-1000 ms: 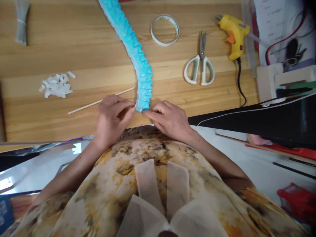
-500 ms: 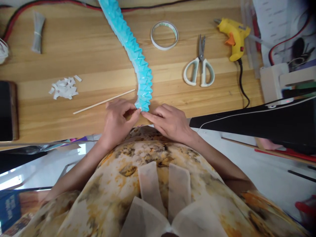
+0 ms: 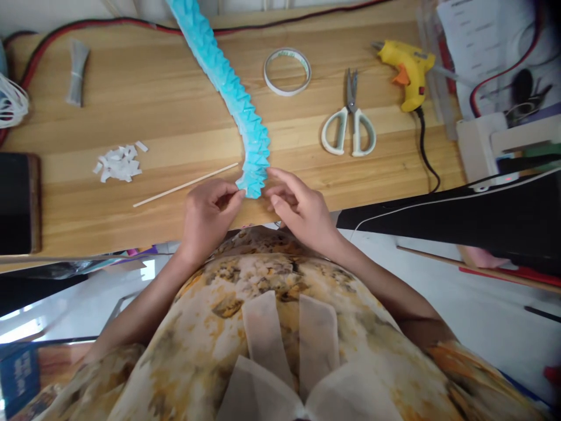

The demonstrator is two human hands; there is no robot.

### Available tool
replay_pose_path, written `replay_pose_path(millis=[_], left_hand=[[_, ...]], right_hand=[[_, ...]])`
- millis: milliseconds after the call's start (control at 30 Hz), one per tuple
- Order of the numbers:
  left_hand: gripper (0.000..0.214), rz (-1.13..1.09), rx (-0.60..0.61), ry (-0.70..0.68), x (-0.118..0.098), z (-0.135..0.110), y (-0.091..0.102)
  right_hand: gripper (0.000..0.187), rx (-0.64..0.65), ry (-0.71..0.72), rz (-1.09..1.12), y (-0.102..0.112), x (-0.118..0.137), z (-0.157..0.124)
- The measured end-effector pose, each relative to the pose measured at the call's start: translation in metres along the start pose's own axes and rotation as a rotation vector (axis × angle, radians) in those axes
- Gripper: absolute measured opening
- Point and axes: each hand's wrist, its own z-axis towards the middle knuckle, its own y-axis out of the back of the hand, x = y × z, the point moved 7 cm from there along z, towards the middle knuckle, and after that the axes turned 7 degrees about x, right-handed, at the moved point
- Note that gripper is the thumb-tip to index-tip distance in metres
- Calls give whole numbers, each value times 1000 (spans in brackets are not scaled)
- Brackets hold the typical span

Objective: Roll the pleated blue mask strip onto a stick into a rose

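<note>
A long pleated strip of light-blue folded paper [image 3: 243, 111] runs from the back of the table toward me, curving to its near end. My left hand [image 3: 209, 210] pinches the left corner of that end between thumb and fingertips. On the strip's right side, my right hand [image 3: 300, 204] has its fingers apart; the index fingertip is at the strip's edge, and I see nothing held in it. A thin wooden stick [image 3: 186, 185] lies just left of the strip, beyond my left hand. Farther left is a small heap of white paper pieces [image 3: 119, 163].
To the right lie a roll of tape [image 3: 288, 89], white-handled scissors [image 3: 350, 120] and a yellow glue gun [image 3: 407, 73] with a black cord. On the left are a phone [image 3: 18, 202] and a tied bundle of clear strips [image 3: 78, 73]. A red-black cable [image 3: 100, 23] crosses the back.
My right hand has moved off the strip's near tip, up along its right side, and its fingers have spread. My left hand keeps its pinch. The whole view has shifted slightly.
</note>
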Motion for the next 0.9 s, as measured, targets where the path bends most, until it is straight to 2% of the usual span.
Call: replay_pose_path(millis=[133, 233, 367, 467, 533, 600, 700, 800, 900], left_hand=[[18, -21, 1, -5, -2, 1, 0], [17, -47, 26, -33, -2, 0, 1], [20, -35, 76, -53, 5, -5, 17], [17, 174, -65, -68, 16, -8, 48], [19, 342, -116, -36, 28, -8, 63], [20, 440, -102, 32, 43, -6, 69], [20, 463, -60, 91, 56, -5, 69], [17, 451, -71, 90, 52, -6, 70], [13, 447, -118, 35, 28, -6, 71]], right_hand=[[47, 47, -73, 167, -11, -4, 17], [46, 21, -105, 183, -12, -7, 24], [43, -6, -85, 30, -5, -5, 22], [40, 93, -20, -145, -1, 4, 16], [36, 147, 11, -225, 3, 10, 11], [34, 140, 15, -276, 12, 15, 7], [35, 90, 23, -332, 26, 20, 2], [37, 39, 85, -408, 36, 29, 1], [36, -77, 231, -616, 42, 53, 1]])
